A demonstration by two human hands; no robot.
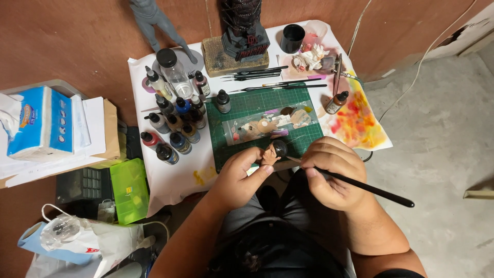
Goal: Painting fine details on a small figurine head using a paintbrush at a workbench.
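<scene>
A small figure part is held up and met by a brush over the near edge of the desk.

The small flesh-coloured figure part (271,153) is pinched in the fingers of the left hand (239,177), just in front of the green cutting mat (247,105). A black-handled paintbrush (360,186) is gripped by the right hand (332,172), its long axis running from lower right up to the left, tip touching or just beside the part. Paint bottles (175,128) are clustered to the left.

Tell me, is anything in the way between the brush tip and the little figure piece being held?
Nothing visible. The right hand points the paintbrush at the small figure piece in the left hand; its tip is right beside it.
</scene>
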